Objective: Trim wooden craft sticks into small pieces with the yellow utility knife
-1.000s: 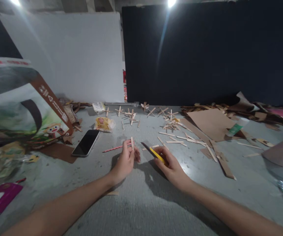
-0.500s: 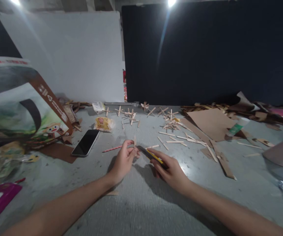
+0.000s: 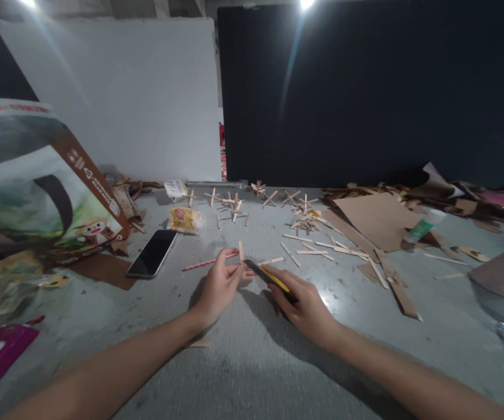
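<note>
Between its thumb and fingers my left hand (image 3: 223,283) pinches a small wooden stick (image 3: 241,251), which stands roughly upright. My right hand (image 3: 302,300) is wrapped round a yellow and black utility knife (image 3: 273,280). The knife's tip points left and reaches the lower part of the stick, by my left fingertips; whether it touches the wood I cannot tell. Behind my left hand a red and white striped stick (image 3: 198,265) lies on the table. Loose wooden sticks (image 3: 312,252) are scattered beyond my right hand.
Crossed-stick pieces (image 3: 234,204) stand along the back. A phone (image 3: 152,254), a wrapped snack (image 3: 185,220) and a large printed bag (image 3: 46,192) are on the left. Cardboard (image 3: 377,219), a glue stick (image 3: 426,226) and a brownish cylindrical object (image 3: 503,265) lie to the right.
The stick in my left hand has tilted slightly, and my left fingers have shifted a little to the right. The knife stays close to the stick. Nothing else has visibly moved.
</note>
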Action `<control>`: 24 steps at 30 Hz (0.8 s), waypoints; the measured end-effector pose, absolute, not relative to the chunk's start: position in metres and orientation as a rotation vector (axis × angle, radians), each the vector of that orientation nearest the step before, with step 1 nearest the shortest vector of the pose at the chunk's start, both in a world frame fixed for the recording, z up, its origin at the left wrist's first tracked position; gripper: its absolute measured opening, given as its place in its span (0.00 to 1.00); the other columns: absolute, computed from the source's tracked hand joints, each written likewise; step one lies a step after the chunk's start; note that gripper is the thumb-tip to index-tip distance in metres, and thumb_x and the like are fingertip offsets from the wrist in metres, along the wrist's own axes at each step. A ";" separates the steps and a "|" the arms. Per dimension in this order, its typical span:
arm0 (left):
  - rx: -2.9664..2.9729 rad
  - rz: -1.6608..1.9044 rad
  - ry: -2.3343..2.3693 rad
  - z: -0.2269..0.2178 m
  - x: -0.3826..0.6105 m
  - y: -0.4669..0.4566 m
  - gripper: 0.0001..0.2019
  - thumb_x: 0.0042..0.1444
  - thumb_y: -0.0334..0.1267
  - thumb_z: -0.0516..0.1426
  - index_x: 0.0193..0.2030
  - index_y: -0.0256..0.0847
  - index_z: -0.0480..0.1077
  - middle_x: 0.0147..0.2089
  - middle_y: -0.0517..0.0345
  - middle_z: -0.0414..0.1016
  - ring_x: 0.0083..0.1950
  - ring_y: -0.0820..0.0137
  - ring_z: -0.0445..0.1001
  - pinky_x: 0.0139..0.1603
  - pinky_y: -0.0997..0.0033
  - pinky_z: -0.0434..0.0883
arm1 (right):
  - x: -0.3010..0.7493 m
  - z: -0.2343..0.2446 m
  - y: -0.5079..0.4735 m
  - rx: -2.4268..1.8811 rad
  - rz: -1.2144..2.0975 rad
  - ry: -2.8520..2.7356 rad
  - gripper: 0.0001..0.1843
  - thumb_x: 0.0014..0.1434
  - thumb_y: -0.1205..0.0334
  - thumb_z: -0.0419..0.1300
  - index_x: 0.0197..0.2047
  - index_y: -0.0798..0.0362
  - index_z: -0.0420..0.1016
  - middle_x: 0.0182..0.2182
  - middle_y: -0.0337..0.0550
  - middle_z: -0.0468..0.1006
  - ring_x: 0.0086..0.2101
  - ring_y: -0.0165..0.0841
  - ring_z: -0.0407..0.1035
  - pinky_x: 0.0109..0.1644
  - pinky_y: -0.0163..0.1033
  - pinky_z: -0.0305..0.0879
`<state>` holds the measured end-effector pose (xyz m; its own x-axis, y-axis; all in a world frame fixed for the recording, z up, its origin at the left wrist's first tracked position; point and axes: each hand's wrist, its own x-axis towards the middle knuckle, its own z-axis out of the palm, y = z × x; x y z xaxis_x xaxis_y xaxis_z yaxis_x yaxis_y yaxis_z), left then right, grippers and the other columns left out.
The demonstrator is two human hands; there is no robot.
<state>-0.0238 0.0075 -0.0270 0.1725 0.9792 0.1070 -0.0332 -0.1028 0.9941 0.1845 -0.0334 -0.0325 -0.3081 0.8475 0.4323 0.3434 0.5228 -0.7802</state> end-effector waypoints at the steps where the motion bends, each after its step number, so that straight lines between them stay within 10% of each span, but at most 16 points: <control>1: 1.343 1.165 1.013 -0.027 -0.024 0.008 0.28 0.58 0.58 0.65 0.56 0.44 0.63 0.39 0.51 0.86 0.42 0.57 0.87 0.50 0.55 0.80 | 0.185 -0.033 -0.033 -0.981 0.718 -1.879 0.23 0.75 0.54 0.51 0.67 0.49 0.73 0.35 0.45 0.78 0.22 0.29 0.69 0.27 0.37 0.71; 24: 1.444 1.128 0.993 -0.032 -0.023 0.006 0.29 0.62 0.49 0.64 0.64 0.40 0.63 0.42 0.49 0.87 0.43 0.60 0.87 0.50 0.61 0.79 | 0.186 -0.033 -0.035 -1.004 0.631 -1.907 0.24 0.75 0.54 0.51 0.68 0.51 0.74 0.37 0.48 0.80 0.24 0.30 0.69 0.30 0.38 0.70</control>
